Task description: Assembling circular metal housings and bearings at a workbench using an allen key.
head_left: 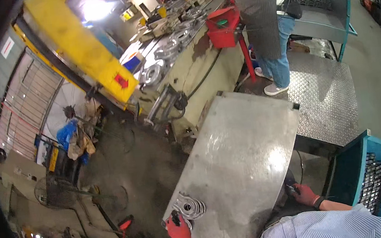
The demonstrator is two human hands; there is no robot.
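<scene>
Item 1: stack of flat, round, grey steel rings with centre holes (189,208), lying at the near left corner of the surface. They overlap one another, faces up, bright and slightly oily in sheen. They sit just above and beside my left hand, so that hand is much the nearer of my two.

Item 2: my left hand (180,233), in a red knitted glove, raised at the surface's near edge with the fingers closed on something small and dark; at this size I cannot tell whether it is a ring's rim or a tool. It touches or nearly touches the lowest ring.

Item 3: large scuffed sheet-steel surface (247,159), curved at its edges by the lens, its long axis running away from me toward the upper right. Matt grey with a glare patch.

Item 4: my right hand (305,195), also red-gloved, at the right edge of the surface, well apart from the rings, clenched around a small dark object.

Item 5: blue metal bin (347,171) at right, holding rows of dark parts.

Item 6: another person in a grey apron (260,12), standing on chequer plate beyond.
</scene>
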